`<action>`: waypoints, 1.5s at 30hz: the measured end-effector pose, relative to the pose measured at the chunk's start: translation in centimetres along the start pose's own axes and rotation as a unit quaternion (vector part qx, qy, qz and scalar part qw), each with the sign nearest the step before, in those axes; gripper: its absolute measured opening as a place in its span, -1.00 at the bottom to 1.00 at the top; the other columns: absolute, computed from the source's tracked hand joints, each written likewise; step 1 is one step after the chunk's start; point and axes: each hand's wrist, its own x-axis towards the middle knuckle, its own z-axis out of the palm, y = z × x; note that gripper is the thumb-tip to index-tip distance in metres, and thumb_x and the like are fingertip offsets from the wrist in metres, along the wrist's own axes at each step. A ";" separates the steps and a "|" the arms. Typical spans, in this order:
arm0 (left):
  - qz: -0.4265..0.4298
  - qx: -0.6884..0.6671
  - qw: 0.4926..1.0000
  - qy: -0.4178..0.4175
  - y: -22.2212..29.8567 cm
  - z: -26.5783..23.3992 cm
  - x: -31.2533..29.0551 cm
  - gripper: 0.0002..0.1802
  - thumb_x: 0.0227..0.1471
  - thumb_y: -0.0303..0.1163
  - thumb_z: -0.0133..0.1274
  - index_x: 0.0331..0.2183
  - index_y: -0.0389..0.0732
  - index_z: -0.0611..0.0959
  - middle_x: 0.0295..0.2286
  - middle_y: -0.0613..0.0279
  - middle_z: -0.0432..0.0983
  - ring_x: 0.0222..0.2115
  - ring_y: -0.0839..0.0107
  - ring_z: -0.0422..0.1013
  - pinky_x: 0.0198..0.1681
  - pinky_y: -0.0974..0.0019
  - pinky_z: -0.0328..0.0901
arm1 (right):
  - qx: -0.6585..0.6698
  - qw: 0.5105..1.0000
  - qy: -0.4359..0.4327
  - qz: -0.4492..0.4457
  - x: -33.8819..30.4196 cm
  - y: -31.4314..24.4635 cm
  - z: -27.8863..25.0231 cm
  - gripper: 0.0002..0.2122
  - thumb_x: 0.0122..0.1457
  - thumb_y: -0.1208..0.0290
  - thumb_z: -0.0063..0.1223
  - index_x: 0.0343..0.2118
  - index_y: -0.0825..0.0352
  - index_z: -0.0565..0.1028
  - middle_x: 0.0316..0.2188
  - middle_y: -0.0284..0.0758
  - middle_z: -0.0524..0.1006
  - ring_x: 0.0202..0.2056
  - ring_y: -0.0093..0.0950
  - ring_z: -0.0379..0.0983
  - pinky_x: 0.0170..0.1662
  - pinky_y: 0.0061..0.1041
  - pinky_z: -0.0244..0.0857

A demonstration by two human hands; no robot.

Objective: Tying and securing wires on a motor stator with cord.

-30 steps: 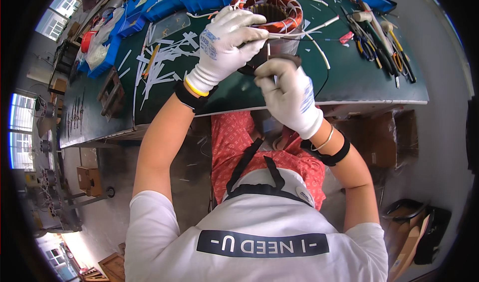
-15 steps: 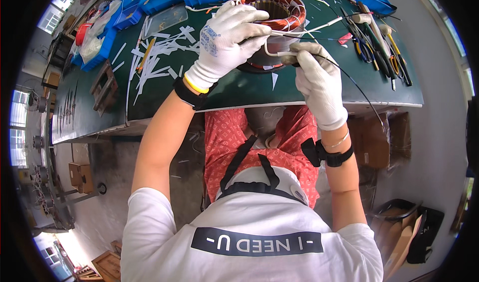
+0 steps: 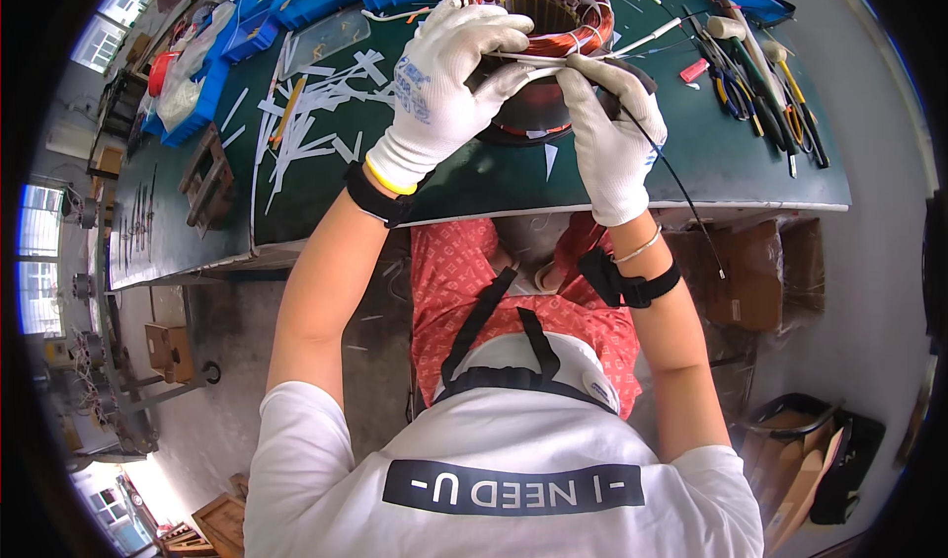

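A motor stator (image 3: 590, 27) with copper windings and white lacing stands at the table's far edge, just beyond my hands. My left hand (image 3: 434, 89), in a white knit glove, is closed on white-sleeved lead wires (image 3: 541, 61) in front of the stator. My right hand (image 3: 607, 128), gloved too, pinches the same wires close to the left fingertips. From the right hand a thin black wire (image 3: 676, 178) trails down over the table's front edge. The fingers hide the wires' exact ends.
Cut white paper strips (image 3: 306, 133) lie left on the green table (image 3: 474, 188), with blue bins (image 3: 336, 0) behind. Pliers (image 3: 733, 99), a mallet (image 3: 726, 28) and other hand tools lie right, near a pink roll (image 3: 694, 70). A wooden frame (image 3: 207, 178) sits far left.
My right hand has moved left and up to the left fingertips. The bent white sleeve it held apart now lies along the other wires. The black wire swung left.
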 end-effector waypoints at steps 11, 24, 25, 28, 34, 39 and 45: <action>-0.037 -0.026 0.997 -0.055 0.5 -3.0 -0.7 -0.71 -0.21 -0.50 0.28 -0.32 -0.25 0.63 -0.08 -0.01 0.50 -0.09 0.13 0.45 0.06 0.19 0.26 | -0.079 0.993 0.026 -0.086 0.2 0.2 0.6 -0.89 0.01 0.56 0.29 -0.38 0.32 0.59 -0.54 -0.31 0.53 -0.53 -0.55 0.48 -0.45 -0.61 0.34; -0.319 -0.043 0.946 0.036 6.2 -0.2 -2.4 -0.83 0.17 -0.39 0.09 -0.25 -0.29 0.62 -0.40 0.31 0.60 -0.42 0.64 0.45 -0.32 0.56 0.33 | -0.044 0.998 0.032 -0.037 0.1 0.4 1.0 -0.89 -0.01 0.64 0.29 -0.40 0.39 0.58 -0.45 -0.33 0.56 -0.45 -0.61 0.43 -0.35 -0.64 0.32; -0.319 -0.043 0.946 0.035 6.2 -0.3 -2.3 -0.83 0.17 -0.39 0.09 -0.25 -0.29 0.62 -0.40 0.31 0.60 -0.42 0.64 0.45 -0.32 0.56 0.33 | -0.045 0.998 0.032 -0.037 0.2 0.3 0.9 -0.89 -0.01 0.64 0.29 -0.40 0.39 0.58 -0.45 -0.33 0.56 -0.45 -0.61 0.43 -0.35 -0.64 0.32; -0.410 -0.172 0.894 0.047 6.0 -0.6 -2.3 -0.84 0.17 -0.39 0.07 -0.23 -0.24 0.61 -0.36 0.24 0.62 -0.34 0.52 0.54 -0.25 0.48 0.43 | -0.121 0.991 0.013 -0.055 0.5 -0.3 0.8 -0.89 -0.02 0.65 0.29 -0.41 0.40 0.58 -0.49 -0.36 0.54 -0.46 -0.64 0.41 -0.37 -0.66 0.30; -0.441 -0.249 0.861 0.041 5.6 -0.8 -2.3 -0.81 0.16 -0.36 0.10 -0.24 -0.27 0.63 -0.35 0.25 0.63 -0.35 0.52 0.54 -0.27 0.49 0.42 | -0.104 0.993 0.009 -0.053 0.5 -0.2 0.5 -0.88 -0.03 0.66 0.29 -0.41 0.39 0.58 -0.50 -0.33 0.56 -0.47 -0.61 0.43 -0.37 -0.63 0.32; -0.244 0.074 0.960 -0.116 5.8 -2.9 -0.1 -0.78 0.14 -0.32 0.10 -0.31 -0.30 0.66 -0.42 0.19 0.61 -0.42 0.47 0.51 -0.33 0.42 0.35 | -0.114 0.985 0.017 -0.128 0.9 0.8 0.3 -0.89 -0.02 0.65 0.29 -0.41 0.39 0.58 -0.48 -0.31 0.57 -0.46 -0.58 0.45 -0.35 -0.60 0.33; -0.481 -0.048 0.870 -0.099 6.6 -1.6 -0.5 -0.71 0.21 -0.26 -0.01 -0.28 -0.32 0.63 -0.54 0.35 0.48 -0.53 0.62 0.33 -0.44 0.49 0.23 | -0.089 0.993 0.010 -0.080 0.7 0.5 0.4 -0.89 -0.02 0.63 0.29 -0.41 0.38 0.58 -0.49 -0.32 0.57 -0.46 -0.57 0.46 -0.36 -0.59 0.33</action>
